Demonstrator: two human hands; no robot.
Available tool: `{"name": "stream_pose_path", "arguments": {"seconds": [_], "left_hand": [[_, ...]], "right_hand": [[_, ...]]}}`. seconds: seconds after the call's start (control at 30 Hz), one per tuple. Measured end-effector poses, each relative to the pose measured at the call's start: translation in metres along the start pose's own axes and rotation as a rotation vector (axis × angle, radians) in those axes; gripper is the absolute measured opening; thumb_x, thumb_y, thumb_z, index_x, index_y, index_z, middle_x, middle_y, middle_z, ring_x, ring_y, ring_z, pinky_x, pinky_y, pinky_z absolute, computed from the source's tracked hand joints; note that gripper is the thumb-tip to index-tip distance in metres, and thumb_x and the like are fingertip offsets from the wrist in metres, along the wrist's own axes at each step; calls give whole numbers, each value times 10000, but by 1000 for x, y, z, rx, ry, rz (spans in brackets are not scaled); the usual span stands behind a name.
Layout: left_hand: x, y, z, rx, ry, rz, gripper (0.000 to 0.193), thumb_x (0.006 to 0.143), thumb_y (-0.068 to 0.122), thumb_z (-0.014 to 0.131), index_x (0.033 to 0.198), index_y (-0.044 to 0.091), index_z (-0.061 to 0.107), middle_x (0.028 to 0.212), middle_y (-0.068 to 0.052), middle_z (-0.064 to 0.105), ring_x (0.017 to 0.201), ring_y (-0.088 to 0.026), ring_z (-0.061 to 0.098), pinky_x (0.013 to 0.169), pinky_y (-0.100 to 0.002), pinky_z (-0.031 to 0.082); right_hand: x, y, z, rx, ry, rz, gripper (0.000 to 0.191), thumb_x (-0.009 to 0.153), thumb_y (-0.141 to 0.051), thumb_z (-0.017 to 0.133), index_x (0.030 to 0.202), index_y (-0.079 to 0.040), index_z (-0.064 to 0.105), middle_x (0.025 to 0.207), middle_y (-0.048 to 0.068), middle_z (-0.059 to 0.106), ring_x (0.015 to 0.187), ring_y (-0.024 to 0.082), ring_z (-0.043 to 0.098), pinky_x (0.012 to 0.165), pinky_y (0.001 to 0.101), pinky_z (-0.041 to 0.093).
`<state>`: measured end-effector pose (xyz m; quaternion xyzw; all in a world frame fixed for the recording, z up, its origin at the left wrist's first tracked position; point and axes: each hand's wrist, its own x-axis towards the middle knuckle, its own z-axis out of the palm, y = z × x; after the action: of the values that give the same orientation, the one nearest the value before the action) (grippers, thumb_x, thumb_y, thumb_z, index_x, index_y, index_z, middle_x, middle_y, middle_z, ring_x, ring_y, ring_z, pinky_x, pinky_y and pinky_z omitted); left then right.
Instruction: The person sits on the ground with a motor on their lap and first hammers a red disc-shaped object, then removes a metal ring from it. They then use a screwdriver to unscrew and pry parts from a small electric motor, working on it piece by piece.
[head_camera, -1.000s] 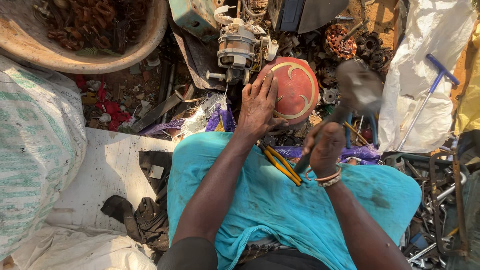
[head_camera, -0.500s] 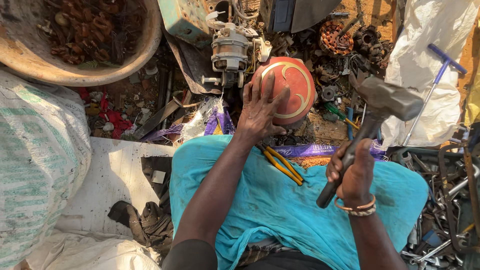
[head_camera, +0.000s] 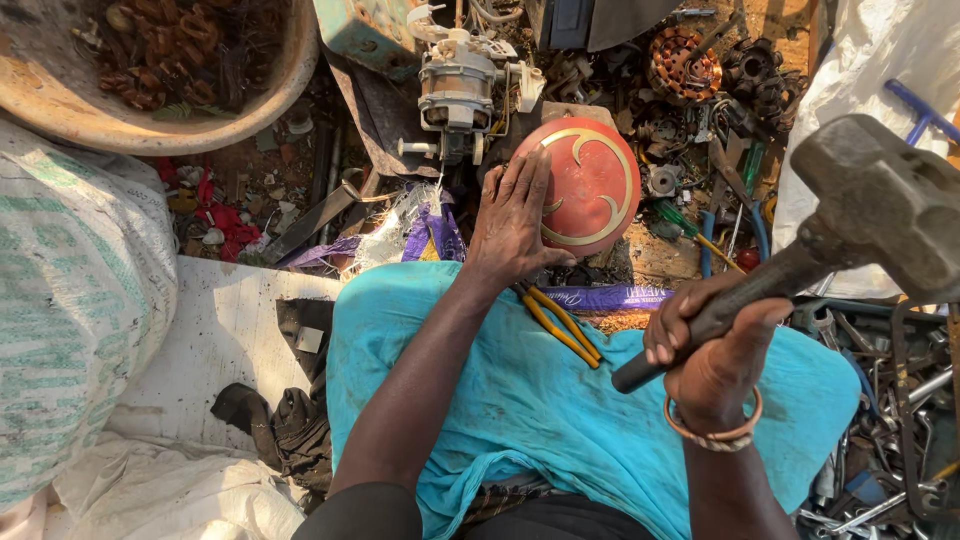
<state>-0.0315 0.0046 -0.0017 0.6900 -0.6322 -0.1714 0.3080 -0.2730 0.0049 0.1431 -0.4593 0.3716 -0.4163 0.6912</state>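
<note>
Overhead, seated worker, scrap all around; notes as seen.

Left hand: the left hand (head_camera: 515, 220) lay flat, fingers spread, pressed on the left edge of a red round cover (head_camera: 585, 185); nothing was clamped in it.

Red round cover: a domed disc with a pale curved emblem, lying on the ground just past the knees, directly below a small electric motor (head_camera: 458, 85).

Right hand: the right hand (head_camera: 715, 350) was wrapped tight around the dark handle of a hammer (head_camera: 800, 255), with a bangle (head_camera: 715, 430) at the wrist.

Hammer: raised, its heavy grey head (head_camera: 880, 200) up at the right and close to the camera, well apart from the cover.

Lap: a turquoise cloth (head_camera: 560, 400) covered both legs.

Pliers: yellow-handled pliers (head_camera: 560, 325) rested on the cloth beside the left wrist, between the two arms.

Left side: a woven white sack (head_camera: 75, 310) bulged at the edge; a pale flat board (head_camera: 220, 340) lay beside it with dark rags (head_camera: 275, 430) on its near end.

Top left: a wide round basin (head_camera: 150, 125) held rusty wound coils (head_camera: 170, 45).

Top right: a copper-wound stator (head_camera: 683, 65) sat among dark metal parts, near a white plastic bag (head_camera: 850, 60).

Far right: loose tools and steel rods (head_camera: 890, 460) lay heaped on the ground.
</note>
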Motion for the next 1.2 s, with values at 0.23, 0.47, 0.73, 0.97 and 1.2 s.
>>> {"name": "stream_pose_path", "arguments": {"seconds": [0.23, 0.47, 0.73, 0.97, 1.2], "left_hand": [[9, 6, -10, 71, -52, -65, 1577, 420, 745, 888, 1586, 3, 129, 1625, -211, 297, 1550, -336, 188, 1275, -567, 136], [10, 9, -3, 25, 4, -8, 1537, 469, 756, 873, 1580, -16, 142, 1623, -244, 291, 1548, -361, 198, 1249, -571, 145], [14, 9, -1, 95, -129, -75, 1535, 461, 748, 880, 1573, -8, 141, 1628, -234, 251, 1549, -359, 166, 1244, -591, 139], [16, 10, 13, 262, -58, 107, 1286, 520, 613, 948, 1577, 282, 295, 1643, -226, 153, 1523, -515, 96, 1191, -733, 159], [17, 20, -5, 223, -25, 142, 1022, 572, 558, 917, 1473, 311, 504, 1581, -211, 300, 1476, -505, 251, 1137, -700, 282]], "right_hand": [[32, 31, 47, -82, 94, 591, 695, 927, -779, 506, 866, -87, 499, 562, -13, 396, 397, 108, 388, 361, 280, 367], [27, 12, 0, 66, -61, 2, 659, 995, -745, 529, 937, -90, 487, 613, 15, 413, 457, 132, 409, 437, 299, 392], [29, 62, -14, -68, 122, 454, 688, 930, -785, 481, 825, -106, 502, 544, -12, 410, 384, 112, 401, 352, 279, 361], [13, 88, -82, 94, 343, 664, 680, 908, -791, 487, 773, -124, 489, 513, -26, 373, 374, 117, 389, 344, 279, 355], [2, 154, -111, 739, 324, 838, 641, 982, -700, 584, 741, -107, 538, 518, -51, 394, 390, 60, 389, 339, 218, 338]]}}
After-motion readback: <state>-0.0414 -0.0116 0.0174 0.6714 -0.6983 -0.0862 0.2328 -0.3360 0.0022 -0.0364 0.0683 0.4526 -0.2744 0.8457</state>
